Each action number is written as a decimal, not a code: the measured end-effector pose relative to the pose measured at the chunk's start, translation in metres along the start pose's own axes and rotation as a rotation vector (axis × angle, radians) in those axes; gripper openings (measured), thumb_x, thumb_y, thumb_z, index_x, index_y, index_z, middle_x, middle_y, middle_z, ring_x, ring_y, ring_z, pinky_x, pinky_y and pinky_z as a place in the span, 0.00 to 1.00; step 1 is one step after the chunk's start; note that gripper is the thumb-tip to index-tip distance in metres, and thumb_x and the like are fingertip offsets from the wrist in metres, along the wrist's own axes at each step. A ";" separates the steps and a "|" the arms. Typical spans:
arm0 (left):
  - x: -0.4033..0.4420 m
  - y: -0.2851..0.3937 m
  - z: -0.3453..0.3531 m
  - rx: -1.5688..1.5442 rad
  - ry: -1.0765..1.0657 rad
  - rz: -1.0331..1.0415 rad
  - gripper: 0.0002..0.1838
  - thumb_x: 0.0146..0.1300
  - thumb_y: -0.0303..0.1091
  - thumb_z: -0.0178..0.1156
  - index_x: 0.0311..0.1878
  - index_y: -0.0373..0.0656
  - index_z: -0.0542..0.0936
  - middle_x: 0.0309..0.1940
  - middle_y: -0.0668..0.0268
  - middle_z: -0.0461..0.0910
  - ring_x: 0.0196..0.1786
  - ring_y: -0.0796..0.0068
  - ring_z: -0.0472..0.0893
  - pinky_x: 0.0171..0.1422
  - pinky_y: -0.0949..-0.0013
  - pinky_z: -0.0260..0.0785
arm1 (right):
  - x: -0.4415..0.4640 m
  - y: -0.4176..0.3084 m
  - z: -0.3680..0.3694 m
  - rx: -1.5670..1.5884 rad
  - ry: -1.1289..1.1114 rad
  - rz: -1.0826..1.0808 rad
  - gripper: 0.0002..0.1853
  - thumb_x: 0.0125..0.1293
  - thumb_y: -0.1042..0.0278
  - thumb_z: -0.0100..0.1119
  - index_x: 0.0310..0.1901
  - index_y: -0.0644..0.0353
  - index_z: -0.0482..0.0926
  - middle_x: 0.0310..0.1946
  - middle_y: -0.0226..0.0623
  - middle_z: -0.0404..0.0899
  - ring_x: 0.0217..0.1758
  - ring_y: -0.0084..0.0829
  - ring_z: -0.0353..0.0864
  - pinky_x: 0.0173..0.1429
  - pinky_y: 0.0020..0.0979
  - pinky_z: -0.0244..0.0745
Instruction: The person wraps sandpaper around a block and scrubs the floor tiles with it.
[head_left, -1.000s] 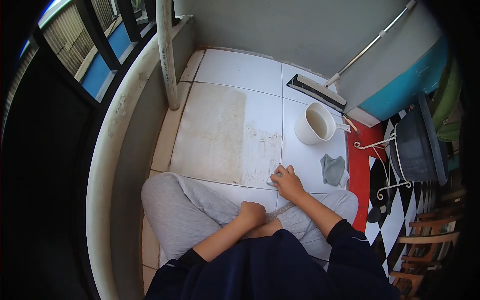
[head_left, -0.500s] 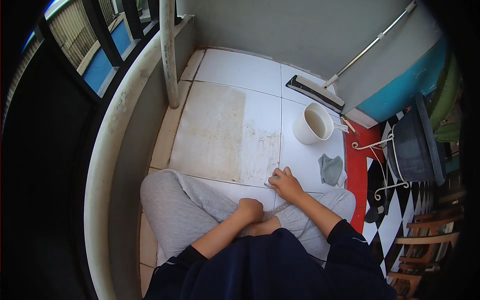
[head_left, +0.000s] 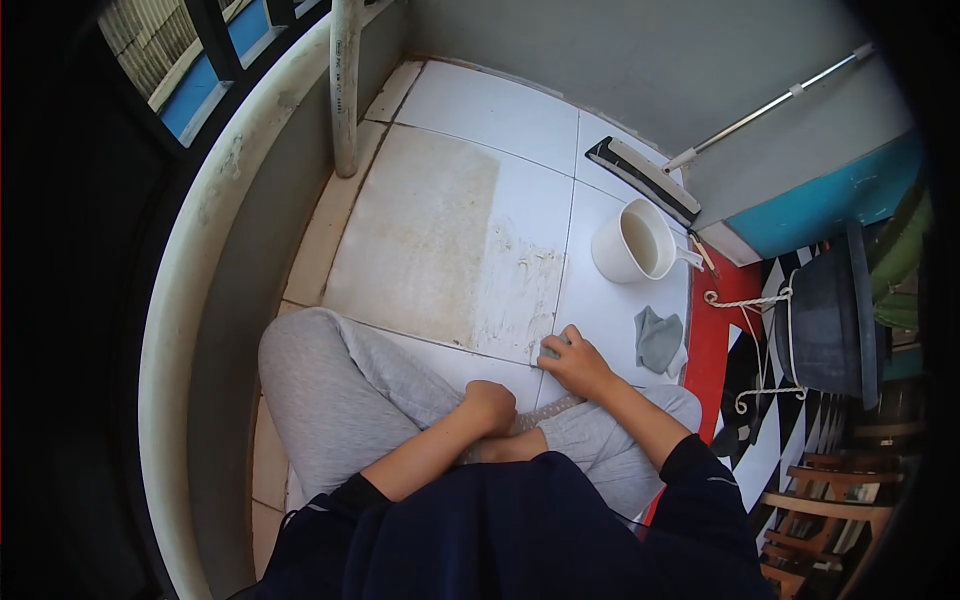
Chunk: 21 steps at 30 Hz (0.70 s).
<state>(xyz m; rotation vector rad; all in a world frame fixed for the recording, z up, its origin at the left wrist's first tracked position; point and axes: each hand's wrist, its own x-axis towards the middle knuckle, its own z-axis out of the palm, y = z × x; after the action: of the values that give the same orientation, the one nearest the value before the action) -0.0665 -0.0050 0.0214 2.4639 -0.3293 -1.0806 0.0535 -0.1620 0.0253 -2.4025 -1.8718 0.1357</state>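
Note:
My right hand (head_left: 576, 364) is closed at the lower right corner of a dirty floor tile (head_left: 405, 240), its fingers pressed round a small greyish object that is mostly hidden. Brown grime covers the left part of that tile. Its right strip is whiter, with dark wet smears. My left hand (head_left: 490, 408) rests curled in a loose fist by my crossed ankles; whether anything is inside cannot be seen. Beyond my right hand stands a white water dipper (head_left: 608, 252) holding cloudy liquid. A crumpled grey-green cloth (head_left: 658, 338) lies to the right of that hand.
A floor squeegee (head_left: 645, 180) with a long metal pole leans against the grey wall (head_left: 520, 45). On the right, a dark plant pot (head_left: 825, 320) sits in a white metal stand beside a red floor strip (head_left: 705, 330). A low curb (head_left: 180, 330) and dark railing border the left.
The camera view has turned and shifted slightly. My right hand stays at the tile's lower right corner, still gripping the small object. My left hand remains by my ankles.

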 end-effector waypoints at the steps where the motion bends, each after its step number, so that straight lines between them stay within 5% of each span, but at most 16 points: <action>1: 0.001 0.000 0.001 0.001 -0.004 0.003 0.21 0.59 0.46 0.46 0.37 0.41 0.81 0.39 0.56 0.80 0.43 0.61 0.80 0.46 0.60 0.71 | 0.002 -0.001 0.001 0.002 -0.001 0.005 0.09 0.47 0.71 0.55 0.32 0.47 0.77 0.39 0.29 0.70 0.41 0.40 0.66 0.32 0.31 0.76; 21: -0.004 -0.003 0.001 -0.061 0.039 -0.022 0.19 0.58 0.46 0.47 0.35 0.41 0.82 0.36 0.56 0.81 0.41 0.61 0.80 0.44 0.61 0.71 | 0.019 -0.012 0.005 -0.030 0.024 -0.088 0.07 0.49 0.70 0.52 0.31 0.47 0.75 0.41 0.29 0.71 0.41 0.38 0.68 0.32 0.29 0.73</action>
<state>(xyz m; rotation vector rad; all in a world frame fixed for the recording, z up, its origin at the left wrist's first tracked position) -0.0695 -0.0009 0.0216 2.4358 -0.2542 -1.0352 0.0457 -0.1408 0.0212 -2.3251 -1.9785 0.0723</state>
